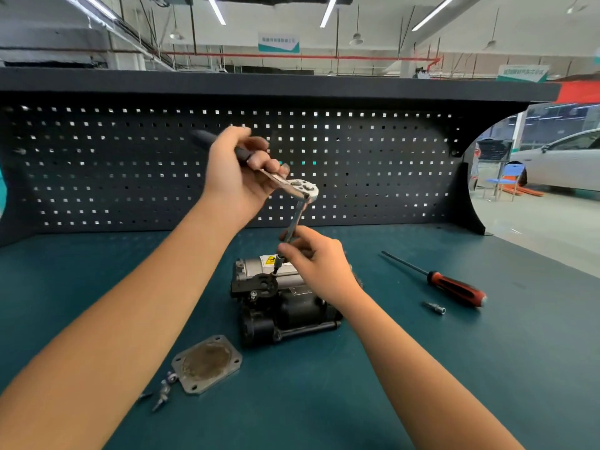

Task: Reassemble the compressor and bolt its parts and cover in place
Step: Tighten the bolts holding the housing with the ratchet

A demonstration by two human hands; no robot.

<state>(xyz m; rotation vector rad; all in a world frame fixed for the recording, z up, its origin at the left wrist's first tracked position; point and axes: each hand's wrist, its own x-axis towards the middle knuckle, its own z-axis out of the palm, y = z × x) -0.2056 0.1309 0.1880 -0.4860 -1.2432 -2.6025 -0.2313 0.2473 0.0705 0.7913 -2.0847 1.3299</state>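
At the middle of the teal bench sits the compressor, a dark motor body with a silver block on its 12 o'clock side that carries a yellow warning label. A black bracket lies on top of it, toward 10 o'clock, and the job looks to be at the stage of bolting this part down. The left hand is wrapped round the black handle of a ratchet, held high at 12 o'clock above the compressor. An extension bar runs down from the ratchet head to a fastener at the bracket. The right hand pinches the lower end of that bar between thumb and fingertips, steadying it over the bolt. Whether the bolt is fully seated I cannot tell.

By my reading the work is roughly midway. The cover plate is a grey square with rounded corners, a hole at each corner and a rusty, stained round patch in its centre. It lies flat on the bench at 7 o'clock from the compressor, apart from it, so it is not yet fitted. A few loose bolts lie just beside the plate at its 8 o'clock edge, presumably the ones meant for it. At 3 o'clock from the compressor a red-and-black screwdriver and a small socket bit lie on the bench, in no hand.
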